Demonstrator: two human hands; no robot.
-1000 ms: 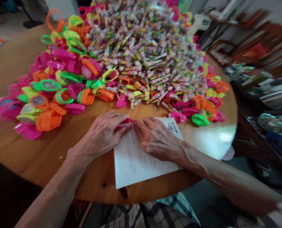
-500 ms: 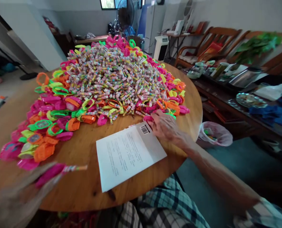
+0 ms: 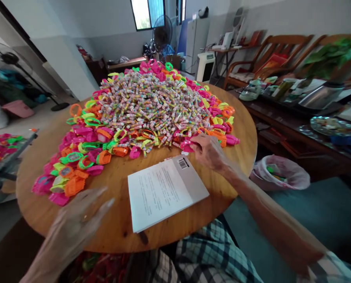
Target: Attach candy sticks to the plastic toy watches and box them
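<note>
My left hand (image 3: 79, 218) hovers over the near left of the round wooden table (image 3: 113, 212). It is blurred by motion, with fingers stretched apart and nothing seen in them. At the front edge of the heap, my right hand (image 3: 209, 151) has its fingers closed on a pink toy watch (image 3: 187, 145). Between my hands lies a white booklet (image 3: 154, 196) with printed text and a barcode. Small wrapped candy rolls (image 3: 152, 102) are piled high, ringed by bright plastic toy watches. More toy watches (image 3: 73, 157) spread to the left.
Below on the right stands a lined waste bin (image 3: 280, 173). A dark side table (image 3: 284, 118) holds a kettle (image 3: 321, 96) and a foil plate (image 3: 335, 125). More coloured pieces lie in a tray (image 3: 4, 149) at far left. Others show under the table edge.
My left hand has let go of a pink toy watch with a candy roll sticking out, and moved right over the table. My right hand stays at the heap's edge. The view has shifted left.
</note>
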